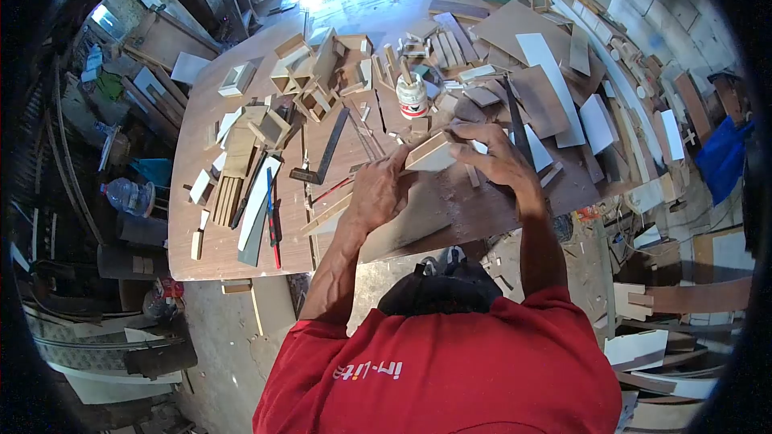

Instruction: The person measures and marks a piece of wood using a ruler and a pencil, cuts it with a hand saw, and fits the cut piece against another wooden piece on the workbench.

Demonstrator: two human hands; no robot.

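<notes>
A small wooden piece [433, 157] with a white face and a pale bare edge is held above the middle of the table. My left hand [378, 191] grips its left end, fingers closed around it. At the other end, the thumb and fingers of my right hand [497, 159] pinch it. Just beyond stands a white glue jar [412, 96] with a stick in its mouth. A dark try square [326, 151] lies to the left of my hands. Under my left wrist, a light wood strip [330, 213] is partly covered.
Several small wooden box frames [310, 68] stand at the back left of the table [209, 229]. Wood offcuts and boards [539, 100] crowd the right side. A red-and-blue tool [272, 221] and long strips [256, 201] lie at the front left.
</notes>
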